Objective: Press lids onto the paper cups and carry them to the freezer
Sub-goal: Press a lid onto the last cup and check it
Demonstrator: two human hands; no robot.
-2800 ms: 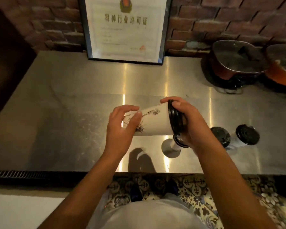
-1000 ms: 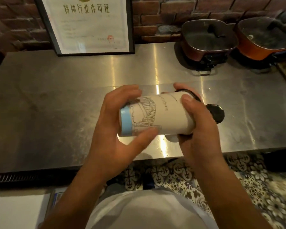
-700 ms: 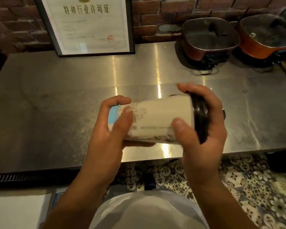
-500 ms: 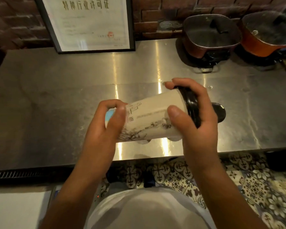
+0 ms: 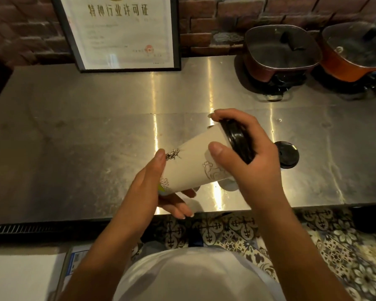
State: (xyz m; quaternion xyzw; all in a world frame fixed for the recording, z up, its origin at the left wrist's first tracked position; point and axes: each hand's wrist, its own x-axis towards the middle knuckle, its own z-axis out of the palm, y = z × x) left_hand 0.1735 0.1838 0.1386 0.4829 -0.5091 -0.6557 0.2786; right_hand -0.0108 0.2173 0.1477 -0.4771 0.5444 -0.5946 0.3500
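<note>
I hold a white paper cup (image 5: pixel 191 164) with line drawings tilted on its side above the steel counter (image 5: pixel 74 137). A black lid (image 5: pixel 237 140) sits on its mouth, which points up and to the right. My right hand (image 5: pixel 243 157) wraps the lid end, thumb on the cup wall and fingers over the lid. My left hand (image 5: pixel 154 187) cradles the cup's base. Behind my right hand a second cup with a black lid (image 5: pixel 288 154) stands on the counter, mostly hidden.
Two lidded pans (image 5: pixel 280 53) (image 5: pixel 356 51) stand at the back right against the brick wall. A framed certificate (image 5: pixel 119 33) leans at the back. The counter's front edge runs just below my hands, with patterned floor tiles (image 5: pixel 334 246) beneath.
The cup has rotated in my hands and its lid end has tipped higher. My left hand slid lower around the base. The view shifted to the right since the earliest frame.
</note>
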